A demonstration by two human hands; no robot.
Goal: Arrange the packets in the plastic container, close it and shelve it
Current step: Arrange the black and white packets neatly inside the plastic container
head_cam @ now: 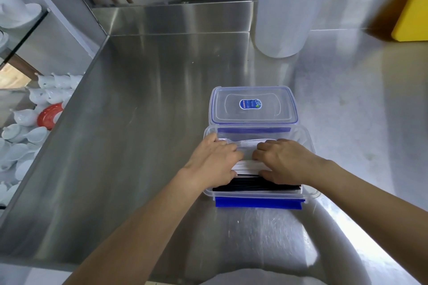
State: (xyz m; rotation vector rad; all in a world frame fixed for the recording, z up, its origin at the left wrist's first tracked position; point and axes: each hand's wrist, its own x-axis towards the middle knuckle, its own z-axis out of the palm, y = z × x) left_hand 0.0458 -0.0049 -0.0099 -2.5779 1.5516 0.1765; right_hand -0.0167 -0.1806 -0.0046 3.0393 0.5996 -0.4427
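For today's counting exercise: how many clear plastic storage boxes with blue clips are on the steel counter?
2. The open container sits nearest the person, both hands inside on the packets. The closed container stands directly behind it, touching. The tall plastic roll could hide others.

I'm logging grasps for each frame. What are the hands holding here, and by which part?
Both the left hand and right hand press on the white packets in the open container, fingers over their top edges.

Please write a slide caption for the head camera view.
Both hands press packets into an open plastic container on a steel counter.
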